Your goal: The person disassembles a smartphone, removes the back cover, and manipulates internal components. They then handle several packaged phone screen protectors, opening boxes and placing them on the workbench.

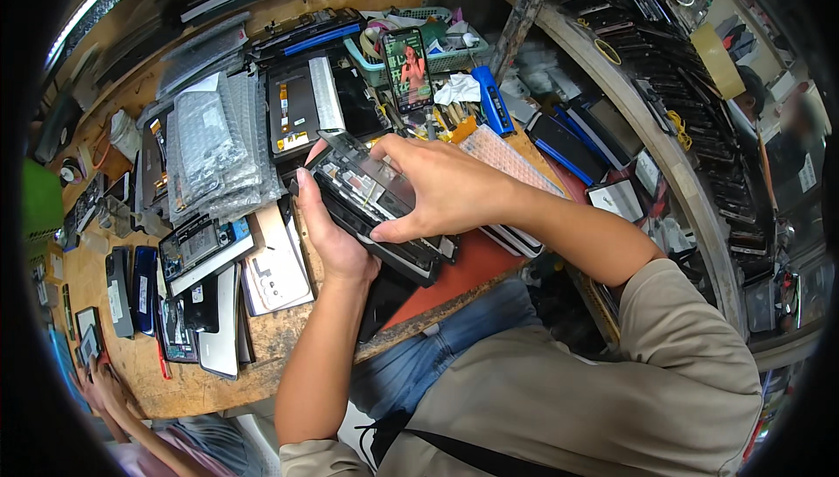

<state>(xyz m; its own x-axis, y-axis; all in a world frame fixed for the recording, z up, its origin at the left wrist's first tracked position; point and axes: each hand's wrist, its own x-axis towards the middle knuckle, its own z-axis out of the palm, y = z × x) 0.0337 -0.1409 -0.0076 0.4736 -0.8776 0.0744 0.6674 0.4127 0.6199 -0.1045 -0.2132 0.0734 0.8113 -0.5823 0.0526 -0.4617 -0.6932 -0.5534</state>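
A dark, flat electronic device [346, 190] with silvery inner parts showing is held tilted above the near edge of the bench. My left hand [339, 245] supports it from the left and below, thumb up along its side. From the right, my right hand [454, 184] reaches over it, its thumb and fingers closed on a dark, glossy panel [398, 190] on the device's upper side. I cannot tell whether this panel is loose or attached. A black piece [425, 269] sticks out at the lower end. Below lies a red mat [454, 280], partly covered by the device.
A phone [407, 71] stands upright before a green basket [459, 56]. Near it lies a blue tool [494, 101]. Bubble-wrapped panels [218, 141] are stacked at left, with several opened devices [205, 245] nearer. Another person's hands [100, 385] hold a device at lower left. Shelves [664, 127] stand at right.
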